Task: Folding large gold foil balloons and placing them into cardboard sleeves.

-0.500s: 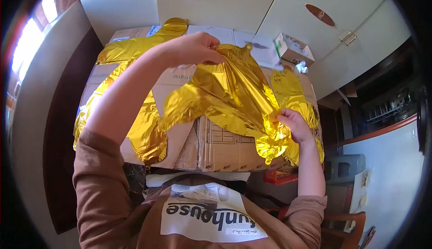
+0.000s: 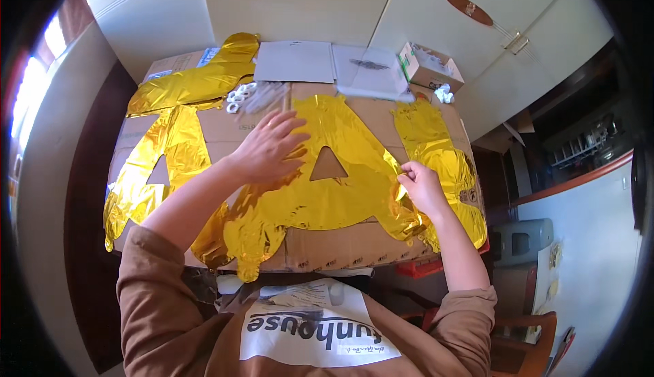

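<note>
A flat gold foil balloon (image 2: 334, 203), with slanting legs and a triangular hole, lies spread across the cardboard-covered table in front of me. Over its left side is my left hand (image 2: 269, 149), fingers apart and holding nothing; whether it touches the foil I cannot tell. My right hand (image 2: 424, 186) pinches the balloon's right edge between thumb and fingers, where the foil is creased. To the left lies a similar gold foil balloon (image 2: 184, 145), with another gold foil balloon (image 2: 184, 89) beyond it. At the right, a further gold foil balloon (image 2: 436, 132) lies beside the middle one.
White rings (image 2: 238, 96) and clear plastic tubes (image 2: 269, 96) lie beyond my left hand. White flat panels (image 2: 295, 60) line the back edge, beside a small open box (image 2: 436, 70) and a crumpled white tissue (image 2: 444, 93). Cabinets (image 2: 293, 2) stand behind the table.
The middle balloon has come down from being held up, folded, to lying flat. My left hand has let go of its top and moved nearer; my right hand still pinches its edge.
</note>
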Demonstrator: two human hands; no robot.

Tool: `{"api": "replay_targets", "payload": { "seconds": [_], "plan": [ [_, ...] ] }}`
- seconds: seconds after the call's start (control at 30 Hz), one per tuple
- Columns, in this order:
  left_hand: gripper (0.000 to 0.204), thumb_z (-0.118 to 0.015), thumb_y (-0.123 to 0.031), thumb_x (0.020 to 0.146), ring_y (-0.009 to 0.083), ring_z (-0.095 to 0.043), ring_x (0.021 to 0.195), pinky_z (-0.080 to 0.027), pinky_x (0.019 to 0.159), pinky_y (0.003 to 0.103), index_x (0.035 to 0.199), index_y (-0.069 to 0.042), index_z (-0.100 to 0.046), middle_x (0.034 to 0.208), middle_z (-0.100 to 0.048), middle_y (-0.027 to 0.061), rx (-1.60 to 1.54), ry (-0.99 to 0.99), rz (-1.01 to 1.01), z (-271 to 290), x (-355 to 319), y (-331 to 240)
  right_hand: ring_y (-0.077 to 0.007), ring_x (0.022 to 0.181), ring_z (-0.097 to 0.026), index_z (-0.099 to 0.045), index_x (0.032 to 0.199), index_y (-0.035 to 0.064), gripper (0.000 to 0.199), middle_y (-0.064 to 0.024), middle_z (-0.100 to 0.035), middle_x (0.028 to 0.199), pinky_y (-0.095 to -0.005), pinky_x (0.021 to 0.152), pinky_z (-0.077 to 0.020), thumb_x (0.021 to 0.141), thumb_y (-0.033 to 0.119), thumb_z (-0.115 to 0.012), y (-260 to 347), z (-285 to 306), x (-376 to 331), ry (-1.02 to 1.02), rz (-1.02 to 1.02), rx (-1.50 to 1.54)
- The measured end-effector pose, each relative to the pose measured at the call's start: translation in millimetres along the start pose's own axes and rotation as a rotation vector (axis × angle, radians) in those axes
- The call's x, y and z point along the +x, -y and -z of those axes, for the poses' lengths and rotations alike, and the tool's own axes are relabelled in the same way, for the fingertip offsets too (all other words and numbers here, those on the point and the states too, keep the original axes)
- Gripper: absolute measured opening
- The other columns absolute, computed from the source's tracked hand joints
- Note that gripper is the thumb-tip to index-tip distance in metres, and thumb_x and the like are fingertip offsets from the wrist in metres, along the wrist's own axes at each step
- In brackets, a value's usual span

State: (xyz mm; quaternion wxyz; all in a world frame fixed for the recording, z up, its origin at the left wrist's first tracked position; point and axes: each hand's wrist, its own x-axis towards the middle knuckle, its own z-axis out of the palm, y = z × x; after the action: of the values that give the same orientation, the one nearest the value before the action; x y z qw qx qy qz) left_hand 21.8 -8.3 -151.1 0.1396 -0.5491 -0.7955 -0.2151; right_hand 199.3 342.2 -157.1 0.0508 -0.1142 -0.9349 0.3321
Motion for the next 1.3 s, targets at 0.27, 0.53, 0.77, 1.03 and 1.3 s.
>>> {"api": "replay_targets", "payload": {
  "seconds": [0.27,0.53,0.77,1.03,1.3],
  "plan": [
    [0.054,-0.072,-0.022,0.084,0.0430,-0.040,0.141,-0.033,0.116,0.054,0.134,-0.007,-0.058,0.147,-0.049,0.0193,-0.186,0.177,0.110,-7.1,-30.2,6.7,-0.0278,0.086,-0.069,-0.068,0.111,0.0018,0.039,-0.0132,-0.071,0.095,-0.0362,0.079,-0.0543,0.081,0.021,-0.082,11.0,32.7,-15.0,0.022,0.082,-0.353],
    [0.043,-0.071,-0.017,0.084,0.0424,-0.042,0.139,-0.035,0.114,0.053,0.126,-0.006,-0.064,0.145,-0.051,0.0190,-0.238,0.059,0.111,1.5,-10.3,1.1,-0.0227,0.077,-0.068,-0.070,0.085,0.0015,0.039,-0.0113,-0.073,0.082,-0.0369,0.075,-0.0533,0.082,0.038,-0.082,-76.4,47.9,143.6,-0.375,-0.202,-0.195],
    [0.025,-0.070,-0.009,0.084,0.0389,-0.056,0.126,-0.046,0.105,0.047,0.109,-0.004,-0.068,0.128,-0.063,0.0171,-0.350,-0.053,0.003,-23.2,75.6,-18.2,-0.0304,0.089,-0.071,-0.075,0.093,0.0058,0.032,-0.0136,-0.075,0.094,-0.0415,0.080,-0.0539,0.085,0.037,-0.077,-82.5,30.3,167.9,-0.239,-0.314,-0.238],
    [0.021,-0.068,-0.016,0.088,0.0352,-0.062,0.112,-0.050,0.097,0.047,0.104,-0.003,-0.067,0.119,-0.066,0.0149,-0.349,-0.019,-0.170,-132.1,213.0,-56.3,-0.0340,0.087,-0.070,-0.073,0.096,0.0007,0.026,-0.0190,-0.073,0.092,-0.0408,0.078,-0.0531,0.092,0.026,-0.067,-108.3,26.7,147.9,-0.461,0.061,0.016],
    [0.046,-0.065,-0.041,0.090,0.0313,-0.055,0.123,-0.039,0.111,0.045,0.124,-0.010,-0.060,0.124,-0.058,0.0124,-0.279,0.186,-0.043,-176.2,228.6,-77.0,-0.0107,0.087,-0.059,-0.068,0.102,0.0036,0.023,-0.0015,-0.066,0.091,-0.0274,0.082,-0.0484,0.103,0.025,-0.061,-123.6,64.8,109.3,-0.674,0.094,0.501]
  ]
}}
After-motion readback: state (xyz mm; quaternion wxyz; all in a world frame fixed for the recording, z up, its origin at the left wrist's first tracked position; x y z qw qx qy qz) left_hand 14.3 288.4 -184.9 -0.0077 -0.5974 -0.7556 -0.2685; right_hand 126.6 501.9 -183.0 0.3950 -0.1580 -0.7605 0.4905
